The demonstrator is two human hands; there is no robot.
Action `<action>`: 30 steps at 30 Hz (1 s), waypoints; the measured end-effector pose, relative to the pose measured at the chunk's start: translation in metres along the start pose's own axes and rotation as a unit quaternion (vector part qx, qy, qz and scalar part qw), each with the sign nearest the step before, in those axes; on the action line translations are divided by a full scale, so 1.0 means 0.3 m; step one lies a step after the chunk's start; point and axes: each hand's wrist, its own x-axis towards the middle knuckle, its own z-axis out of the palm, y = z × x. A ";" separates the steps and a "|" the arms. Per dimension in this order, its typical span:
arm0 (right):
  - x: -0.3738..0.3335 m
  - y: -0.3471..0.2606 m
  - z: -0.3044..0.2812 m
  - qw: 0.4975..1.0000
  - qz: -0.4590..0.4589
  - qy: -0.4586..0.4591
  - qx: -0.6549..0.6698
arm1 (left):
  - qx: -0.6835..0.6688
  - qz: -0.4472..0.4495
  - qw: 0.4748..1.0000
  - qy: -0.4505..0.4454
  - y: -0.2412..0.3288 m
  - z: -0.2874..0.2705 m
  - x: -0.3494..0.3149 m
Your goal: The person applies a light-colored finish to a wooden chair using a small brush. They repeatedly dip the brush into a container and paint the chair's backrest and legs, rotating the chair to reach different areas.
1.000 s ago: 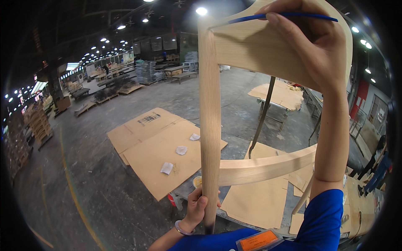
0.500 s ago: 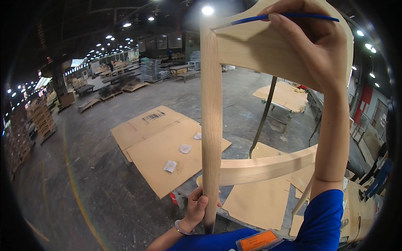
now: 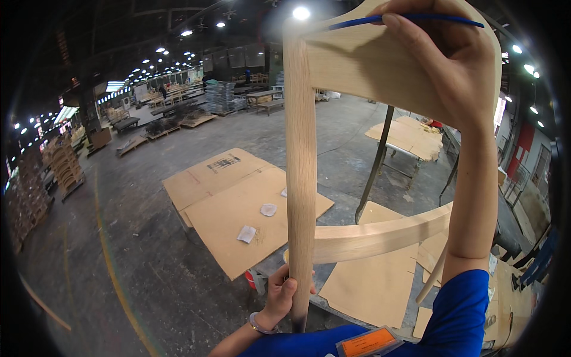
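Note:
A pale wooden chair frame (image 3: 301, 178) is held up before me, its post upright. My left hand (image 3: 282, 297) is wrapped round the lower part of that post, with a bangle on the wrist. At the upper right, my right hand (image 3: 446, 56) pinches a slim blue-handled paintbrush (image 3: 357, 22), which lies almost level across the wide backrest panel (image 3: 369, 65). The brush's tip points left toward the joint between panel and post; whether it touches the wood is too blurred to tell. Lower down, a curved rail (image 3: 380, 237) runs rightward from the post.
Cardboard sheets (image 3: 238, 202) cover a low table beyond the post, with crumpled white cloth pieces (image 3: 247, 234) on top. More cardboard (image 3: 369, 285) lies below the rail. Another cardboard-topped table (image 3: 407, 137) stands farther off. Stacked wooden parts (image 3: 62, 160) are at the left.
The background has shifted slightly rightward as my view turned a little. The brush's tip has drawn a little to the right, away from the joint. Both grips stay the same.

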 end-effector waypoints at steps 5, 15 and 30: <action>0.018 -0.005 0.007 0.998 0.006 -0.017 0.055 | 0.002 -0.003 1.000 -0.001 0.008 -0.008 -0.001; 0.012 0.018 0.029 0.999 -0.009 -0.017 0.028 | 0.055 0.020 0.998 0.035 0.019 0.007 0.007; 0.018 0.007 0.071 0.999 -0.008 -0.005 0.036 | 0.045 0.023 0.998 0.041 0.016 -0.017 0.002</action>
